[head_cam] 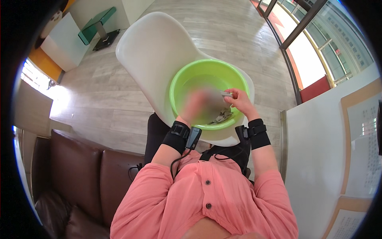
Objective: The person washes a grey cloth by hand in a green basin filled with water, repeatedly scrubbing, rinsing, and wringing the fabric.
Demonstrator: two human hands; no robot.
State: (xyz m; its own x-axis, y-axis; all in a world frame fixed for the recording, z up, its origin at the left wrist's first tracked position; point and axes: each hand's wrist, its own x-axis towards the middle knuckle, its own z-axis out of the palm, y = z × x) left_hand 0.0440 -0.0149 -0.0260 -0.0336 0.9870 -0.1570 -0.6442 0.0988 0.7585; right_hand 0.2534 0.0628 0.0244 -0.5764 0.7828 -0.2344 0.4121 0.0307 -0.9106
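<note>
A bright green plastic basin (176,86) rests on the seat of a white moulded chair (152,50) in front of my knees. My right hand (238,101) is at the basin's right inner side, pinching a pale grey cloth (226,93) between thumb and fingers. Over the basin, my left hand (194,104) reaches in from the near left; a blur hides its fingers and whatever lies under them. Below the blur, a crumpled patterned cloth (223,116) lies against the near wall of the basin. Each wrist wears a black strap with a small device.
A brown leather sofa (76,164) stands at my left. To the right is a white wall (310,140) with framed sheets bearing writing. Glazed doors (280,27) are at the far right. A green glass stand (100,25) and a white block (65,41) sit far left on the plank floor.
</note>
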